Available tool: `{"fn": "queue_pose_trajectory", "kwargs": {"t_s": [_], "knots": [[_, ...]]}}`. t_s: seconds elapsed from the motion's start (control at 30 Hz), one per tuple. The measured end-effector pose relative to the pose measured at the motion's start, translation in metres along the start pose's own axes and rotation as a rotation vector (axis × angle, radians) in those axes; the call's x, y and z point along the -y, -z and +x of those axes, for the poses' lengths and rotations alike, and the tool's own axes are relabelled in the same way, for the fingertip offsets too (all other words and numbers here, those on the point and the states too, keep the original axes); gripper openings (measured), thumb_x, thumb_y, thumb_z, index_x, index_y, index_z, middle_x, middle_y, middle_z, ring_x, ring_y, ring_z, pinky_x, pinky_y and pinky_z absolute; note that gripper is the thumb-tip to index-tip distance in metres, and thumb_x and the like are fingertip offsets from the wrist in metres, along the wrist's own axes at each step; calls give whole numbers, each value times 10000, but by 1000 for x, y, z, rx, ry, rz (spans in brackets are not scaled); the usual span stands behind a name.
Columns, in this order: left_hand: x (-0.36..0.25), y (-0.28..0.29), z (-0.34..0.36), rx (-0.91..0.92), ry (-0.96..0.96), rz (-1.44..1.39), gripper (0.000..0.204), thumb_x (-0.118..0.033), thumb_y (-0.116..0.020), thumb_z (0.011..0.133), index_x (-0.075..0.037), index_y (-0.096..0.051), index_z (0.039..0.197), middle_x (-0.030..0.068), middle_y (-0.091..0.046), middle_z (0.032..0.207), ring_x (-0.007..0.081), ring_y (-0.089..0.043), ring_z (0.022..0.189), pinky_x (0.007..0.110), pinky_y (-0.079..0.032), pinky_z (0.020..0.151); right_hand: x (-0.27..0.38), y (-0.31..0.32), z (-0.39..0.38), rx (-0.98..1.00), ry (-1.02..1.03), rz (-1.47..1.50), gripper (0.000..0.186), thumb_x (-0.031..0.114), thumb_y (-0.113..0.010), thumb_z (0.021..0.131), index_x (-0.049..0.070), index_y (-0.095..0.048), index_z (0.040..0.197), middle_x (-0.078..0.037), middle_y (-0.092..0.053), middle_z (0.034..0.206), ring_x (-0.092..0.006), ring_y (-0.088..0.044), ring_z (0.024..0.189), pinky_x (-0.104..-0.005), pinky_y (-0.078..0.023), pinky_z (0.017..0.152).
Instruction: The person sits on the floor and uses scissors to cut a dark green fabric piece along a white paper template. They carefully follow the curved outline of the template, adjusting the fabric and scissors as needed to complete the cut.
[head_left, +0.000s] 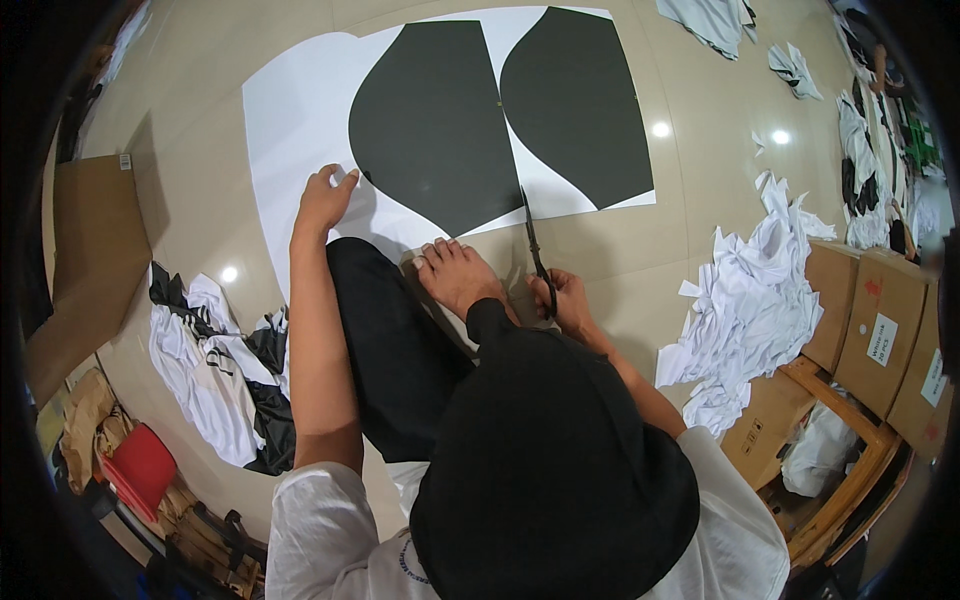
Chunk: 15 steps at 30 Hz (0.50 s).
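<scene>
My right hand (563, 300) is closed on a pair of dark scissors (533, 238). Their blades point away from me and reach the near edge of a large white sheet (290, 130), beside the lower corner of a black sleeve-shaped panel (435, 120). A second, similar black panel (580, 110) lies right of it on the same sheet. My left hand (328, 198) rests on the white margin left of the first panel, fingers apart and holding nothing. My bare foot (460, 275) touches the sheet's near edge, between the hands.
White cloth scraps (745, 290) lie heaped on the tiled floor at right, near cardboard boxes (880, 320) and a wooden frame (860, 480). Black and white cloth pieces (225, 380) lie at left, below a cardboard box (95, 240). My black-clad knees rise close in front.
</scene>
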<state>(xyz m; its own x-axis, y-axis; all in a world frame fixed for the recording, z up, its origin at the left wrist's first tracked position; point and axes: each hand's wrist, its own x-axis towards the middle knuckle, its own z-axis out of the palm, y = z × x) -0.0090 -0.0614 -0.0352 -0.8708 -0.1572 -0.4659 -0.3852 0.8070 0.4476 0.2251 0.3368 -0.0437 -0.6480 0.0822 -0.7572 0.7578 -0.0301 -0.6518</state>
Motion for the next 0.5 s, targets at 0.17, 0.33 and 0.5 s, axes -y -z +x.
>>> {"fn": "queue_pose_trajectory", "kwargs": {"t_s": [0.17,0.33,0.5], "knots": [[-3,-2,-3,-9,38,-12,747,-515,-708,978,1,-612,1509,335,-591,1507,458,-595,1407,490,-489,1161,-3,1,0,-9,-12,32,333,306,-805,947,73,-635,781,-4,-617,659,-108,-586,559,-289,-437,534],[-4,-2,-3,-6,66,20,714,-537,-695,1003,-33,-627,1504,265,-618,1528,409,-594,1427,461,-473,1173,-3,0,-2,-18,-3,10,312,287,-803,943,67,-647,785,-6,-622,662,-105,-586,555,-291,-446,527],[-6,-2,-3,-10,64,30,726,-535,-694,1004,-32,-612,1521,267,-616,1531,410,-593,1429,462,-473,1174,-5,1,-2,-16,8,19,294,268,-803,941,59,-656,794,-10,-627,663,-106,-580,542,-295,-450,519]]}}
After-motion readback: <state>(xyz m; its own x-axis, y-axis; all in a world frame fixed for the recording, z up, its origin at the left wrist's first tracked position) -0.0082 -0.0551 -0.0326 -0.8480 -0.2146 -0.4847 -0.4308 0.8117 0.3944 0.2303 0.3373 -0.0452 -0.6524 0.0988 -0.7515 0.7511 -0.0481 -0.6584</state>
